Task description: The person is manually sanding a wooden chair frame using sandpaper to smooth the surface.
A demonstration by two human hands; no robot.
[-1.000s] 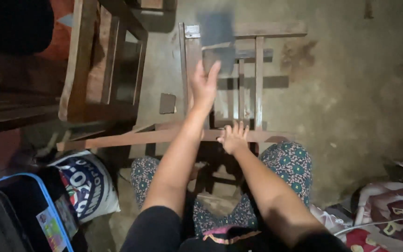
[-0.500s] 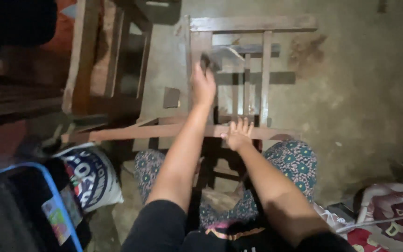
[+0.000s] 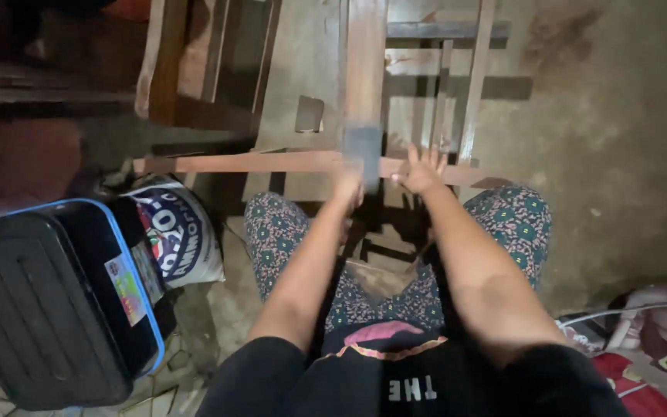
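Your left hand (image 3: pixel 347 185) is clenched on a blurred hammer (image 3: pixel 363 157) at the wooden slat (image 3: pixel 272 163) — right hand (image 3: pixel 420 171), fingers spread, pins it at 1 o'clock — mid-nailing, so strike squarely, clear of fingers.

Wooden frame (image 3: pixel 426 93) slats crowd ahead; black case (image 3: pixel 40 309), sack (image 3: pixel 183 232) block left; right floor (image 3: pixel 619 154) open.

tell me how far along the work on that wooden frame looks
Done: the wooden frame already has side posts, crossbars and upright slats in place. In hand: the left hand grips a blurred dark flat tool over the long loose slat lying across the frame, while the right hand presses that slat down. Left: the slat overhangs far to the left, and whether it is fixed cannot be told.
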